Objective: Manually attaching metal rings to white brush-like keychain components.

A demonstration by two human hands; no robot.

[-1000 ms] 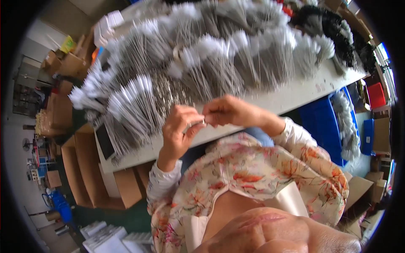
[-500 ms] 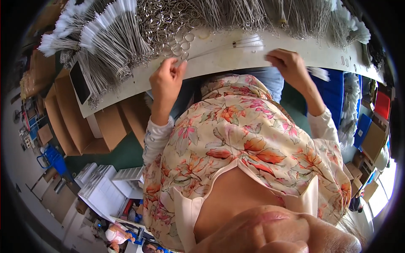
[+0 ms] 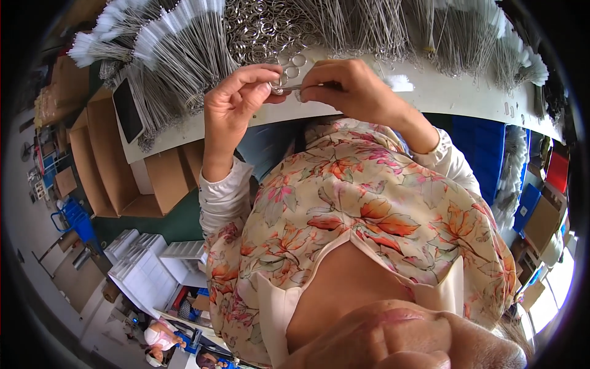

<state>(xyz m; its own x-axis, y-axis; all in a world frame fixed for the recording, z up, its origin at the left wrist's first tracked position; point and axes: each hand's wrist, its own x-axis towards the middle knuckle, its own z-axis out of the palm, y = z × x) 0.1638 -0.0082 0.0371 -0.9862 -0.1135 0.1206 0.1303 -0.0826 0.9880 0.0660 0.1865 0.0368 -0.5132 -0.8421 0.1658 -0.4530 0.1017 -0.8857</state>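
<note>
My left hand (image 3: 236,101) and my right hand (image 3: 353,92) meet just above the near edge of the white table (image 3: 430,92). Between their fingertips they pinch a small metal ring (image 3: 279,87) and a thin metal wire piece; I cannot tell exactly how the two join. Right behind the hands lies a heap of loose metal rings (image 3: 267,31). Bundles of thin wire brushes with white bristle tips (image 3: 178,49) cover the table to the left, and more brushes (image 3: 467,43) lie to the right.
A black phone (image 3: 129,111) lies at the table's left end. Open cardboard boxes (image 3: 104,166) stand below it, white trays (image 3: 144,264) sit on the floor, and blue bins (image 3: 491,160) stand at the right. Another person (image 3: 161,338) is far off, lower left.
Half a second ago my left hand was at the ring heap and my right hand reached far right on the table. Both have come together at the table's edge, holding the ring and wire.
</note>
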